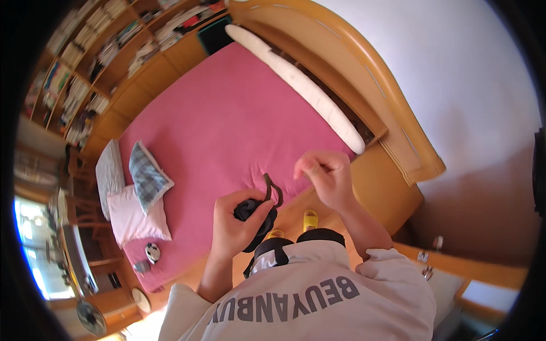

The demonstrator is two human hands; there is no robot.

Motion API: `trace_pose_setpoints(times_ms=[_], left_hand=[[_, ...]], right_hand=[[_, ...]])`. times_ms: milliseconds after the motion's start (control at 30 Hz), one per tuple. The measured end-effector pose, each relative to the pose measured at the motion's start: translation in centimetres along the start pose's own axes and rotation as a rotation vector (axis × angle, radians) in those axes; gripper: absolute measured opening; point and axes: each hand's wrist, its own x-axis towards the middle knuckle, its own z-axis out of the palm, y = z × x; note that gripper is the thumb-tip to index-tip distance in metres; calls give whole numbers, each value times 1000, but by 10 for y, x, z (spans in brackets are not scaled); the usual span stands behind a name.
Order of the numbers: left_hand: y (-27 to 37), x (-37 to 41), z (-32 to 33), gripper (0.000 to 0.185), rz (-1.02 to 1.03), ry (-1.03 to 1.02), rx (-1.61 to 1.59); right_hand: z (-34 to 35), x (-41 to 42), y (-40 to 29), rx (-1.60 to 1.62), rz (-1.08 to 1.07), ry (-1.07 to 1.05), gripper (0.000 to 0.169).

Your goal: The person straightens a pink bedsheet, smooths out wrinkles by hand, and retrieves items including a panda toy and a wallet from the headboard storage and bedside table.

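Note:
My left hand (230, 221) grips a bunched-up black fabric item (265, 221) in front of my body. A narrow dark olive strap or cord (277, 194) loops up from between its thumb and fingers. What the fabric item is cannot be made out, as the hand covers part of it. To the right, my right hand (326, 177) is raised with its fingers curled in, apart from the strap, and I see nothing in it. Beneath both hands lies the near side of a bed with a pink sheet (204, 115).
A white bolster (307, 91) lies along the wooden headboard (362, 55). Several pillows, among them a plaid cushion (147, 174), and a panda plush (152, 253) sit at the left. Bookshelves (96, 81) stand beyond the bed. A fan (90, 317) is at lower left.

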Motion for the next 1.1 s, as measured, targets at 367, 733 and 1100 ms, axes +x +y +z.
trace_pose_setpoints(times_ms=[367, 733, 1100], left_hand=[[-9, -20, -17, 6, 93, -505, -94], [42, -106, 75, 10, 264, -923, -128], [149, -280, 272, 6, 236, -1458, -164]], right_hand=[[-2, -145, -71, 1052, -95, 453, 35], [-10, -381, -207, 1053, -843, 716, 34], [-52, -615, -318, -32, -454, 1630, 29]])
